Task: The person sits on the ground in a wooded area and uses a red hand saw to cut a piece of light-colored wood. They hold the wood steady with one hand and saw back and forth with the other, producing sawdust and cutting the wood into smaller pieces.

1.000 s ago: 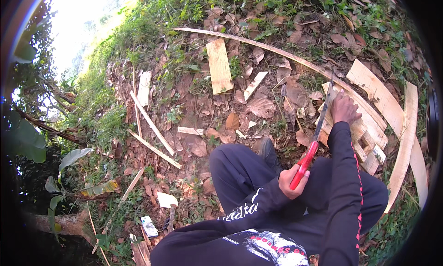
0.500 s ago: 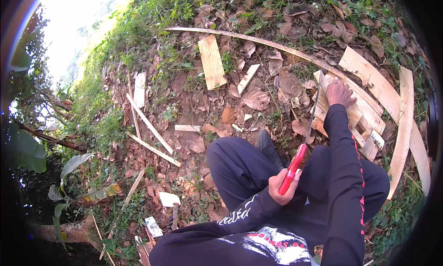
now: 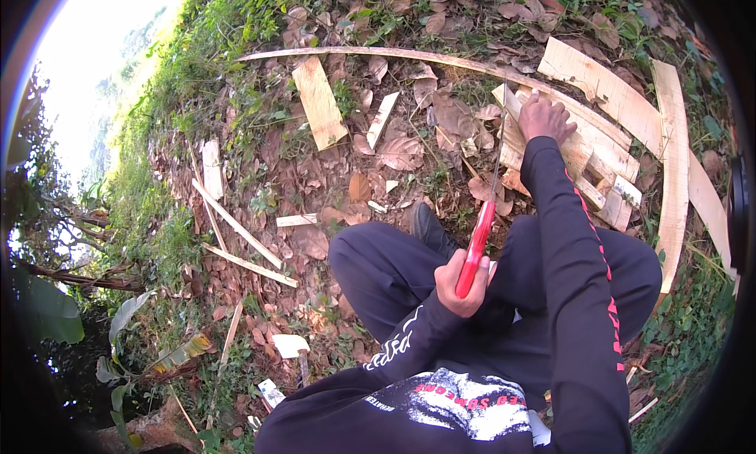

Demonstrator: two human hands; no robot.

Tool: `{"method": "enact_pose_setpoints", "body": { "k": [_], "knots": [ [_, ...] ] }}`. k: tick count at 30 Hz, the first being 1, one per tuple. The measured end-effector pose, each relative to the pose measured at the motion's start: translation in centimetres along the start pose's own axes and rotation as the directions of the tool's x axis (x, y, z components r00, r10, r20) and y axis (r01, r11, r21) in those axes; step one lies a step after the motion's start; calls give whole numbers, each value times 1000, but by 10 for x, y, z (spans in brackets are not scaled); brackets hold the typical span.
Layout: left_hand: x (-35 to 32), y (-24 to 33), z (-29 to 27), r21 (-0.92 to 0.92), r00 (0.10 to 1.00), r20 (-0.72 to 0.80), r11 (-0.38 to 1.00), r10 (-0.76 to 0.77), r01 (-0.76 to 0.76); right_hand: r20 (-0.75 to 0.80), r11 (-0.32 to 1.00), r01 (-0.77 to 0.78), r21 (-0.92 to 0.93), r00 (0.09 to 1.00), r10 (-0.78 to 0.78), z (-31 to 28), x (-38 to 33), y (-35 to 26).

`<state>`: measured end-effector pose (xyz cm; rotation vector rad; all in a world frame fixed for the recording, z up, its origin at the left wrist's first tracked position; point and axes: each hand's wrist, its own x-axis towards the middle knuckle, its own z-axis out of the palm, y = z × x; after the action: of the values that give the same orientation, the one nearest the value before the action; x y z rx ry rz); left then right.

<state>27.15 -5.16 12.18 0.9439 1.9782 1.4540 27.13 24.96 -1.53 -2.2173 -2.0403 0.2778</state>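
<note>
From my remote seat I see leaf-strewn ground point(image 3: 331, 186) lying open to the left, while stacked pale planks point(image 3: 606, 100) and a long curved board point(image 3: 673, 163) hem in the right edge. My left hand point(image 3: 466, 285) is wrapped tight around the red handle of a saw point(image 3: 482, 233), whose long axis runs up and slightly right, the thin blade pointing from that hand toward the planks. My right hand point(image 3: 545, 117) lies flat, fingers spread, pressing on the plank point(image 3: 516, 131) just right of the blade's far end.
</note>
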Motion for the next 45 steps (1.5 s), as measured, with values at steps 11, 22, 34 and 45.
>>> {"method": "enact_pose_setpoints", "body": {
  "k": [11, 22, 34, 45],
  "knots": [
    [56, -24, 22, 57, 997, -25, 996, 68, -67, 4, 999, 21, 49, 1000, -22, -5, -12, -5],
    [-29, 4, -23, 82, 998, 9, 995, -56, 55, 6, 1000, -6, 14, 1000, 6, -6, -8, -5],
    [22, -20, -20, -79, 970, 236, 994, -59, 80, 26, 995, 25, 92, 999, -27, -1, -1, 1],
    [13, -31, -31, -366, 828, 503, 806, -249, 465, 105, 948, 314, 46, 943, -317, -19, -25, 16]
  ]
}}
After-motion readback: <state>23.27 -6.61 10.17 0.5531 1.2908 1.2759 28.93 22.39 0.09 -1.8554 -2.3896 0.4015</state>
